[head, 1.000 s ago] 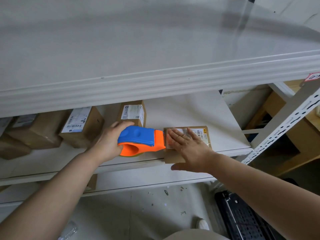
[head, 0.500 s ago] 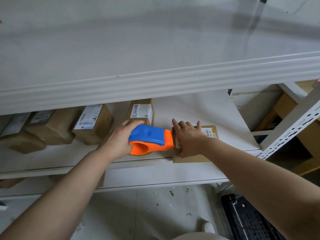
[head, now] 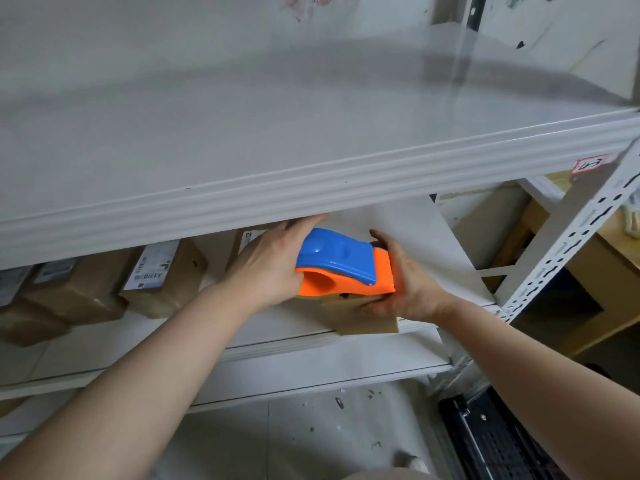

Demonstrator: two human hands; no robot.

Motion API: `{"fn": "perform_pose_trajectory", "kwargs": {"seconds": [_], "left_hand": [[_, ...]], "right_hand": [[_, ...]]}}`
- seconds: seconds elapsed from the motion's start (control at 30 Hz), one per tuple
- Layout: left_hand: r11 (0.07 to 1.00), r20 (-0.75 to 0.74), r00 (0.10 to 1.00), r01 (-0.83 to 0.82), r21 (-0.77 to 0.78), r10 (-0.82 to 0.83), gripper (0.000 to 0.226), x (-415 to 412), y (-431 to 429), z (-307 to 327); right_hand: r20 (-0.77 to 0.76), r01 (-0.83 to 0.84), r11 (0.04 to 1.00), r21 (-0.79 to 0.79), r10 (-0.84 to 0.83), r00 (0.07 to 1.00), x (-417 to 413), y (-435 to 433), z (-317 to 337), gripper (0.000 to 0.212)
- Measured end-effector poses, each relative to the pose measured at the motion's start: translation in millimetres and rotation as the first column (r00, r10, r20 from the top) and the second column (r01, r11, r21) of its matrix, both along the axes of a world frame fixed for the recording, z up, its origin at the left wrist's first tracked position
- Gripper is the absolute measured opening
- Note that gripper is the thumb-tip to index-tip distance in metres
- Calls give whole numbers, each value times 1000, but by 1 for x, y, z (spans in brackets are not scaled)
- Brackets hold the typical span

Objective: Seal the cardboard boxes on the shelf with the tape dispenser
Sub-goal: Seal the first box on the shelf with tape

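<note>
In the head view, the left hand (head: 270, 271) grasps the blue-and-orange tape dispenser (head: 341, 263) from its rear end. Its fingers (head: 301, 226) wrap over the blue top, and the palm closes on the orange body. The dispenser tilts with its orange nose down and away from those fingers, lying on top of a small cardboard box (head: 367, 323).

The right hand (head: 412, 292) clasps that box at the nose end of the dispenser. Its thumb (head: 372, 308) lies along the near top edge, and its fingers curl round the far side, just beside the orange nose. Most of the box's top is hidden under the dispenser and this hand. The box sits at the front lip of the middle shelf (head: 277, 344), with its near face overhanging the rim.

Directly behind the left fingers stands a labelled carton (head: 244, 245). Beyond the left wrist, further along the same shelf, are another labelled carton (head: 166, 278) and more brown parcels (head: 69, 296).

The top shelf (head: 311, 199) runs above both hands. A perforated steel upright (head: 571, 244) rises past the right forearm. Below that forearm a black crate (head: 495, 445) sits on the tiled floor (head: 259, 441).
</note>
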State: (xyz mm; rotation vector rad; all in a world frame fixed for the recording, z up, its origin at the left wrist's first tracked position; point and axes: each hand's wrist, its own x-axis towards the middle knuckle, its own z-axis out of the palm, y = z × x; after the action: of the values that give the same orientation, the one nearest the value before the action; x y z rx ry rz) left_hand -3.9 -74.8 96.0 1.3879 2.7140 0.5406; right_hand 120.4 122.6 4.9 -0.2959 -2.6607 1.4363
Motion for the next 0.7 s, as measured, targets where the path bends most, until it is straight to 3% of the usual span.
{"fn": "perform_pose_trajectory", "kwargs": {"seconds": [0.1,0.23,0.37,0.47,0.7], "left_hand": [[1000,-10,1000,8,-29,-8,88,-6,2,2],[994,-14,994,-105,-40,105,68,-34,-34,1],[996,107,991,-83,40,78,74,-42,-59,0],[995,168,985,-48,93,32,93,-43,-58,-7],[998,43,999,7,65,-10,85,-54,-64,-23]], "right_hand": [[1,45,999,6,-45,999,-1,5,-6,126],[-22,65,997,30,-64,998,5,15,-16,123],[-28,63,997,38,-61,998,6,16,-17,123],[-18,56,998,32,-55,998,6,18,-17,124],[9,4,998,59,-5,1000,4,21,-17,122]]}}
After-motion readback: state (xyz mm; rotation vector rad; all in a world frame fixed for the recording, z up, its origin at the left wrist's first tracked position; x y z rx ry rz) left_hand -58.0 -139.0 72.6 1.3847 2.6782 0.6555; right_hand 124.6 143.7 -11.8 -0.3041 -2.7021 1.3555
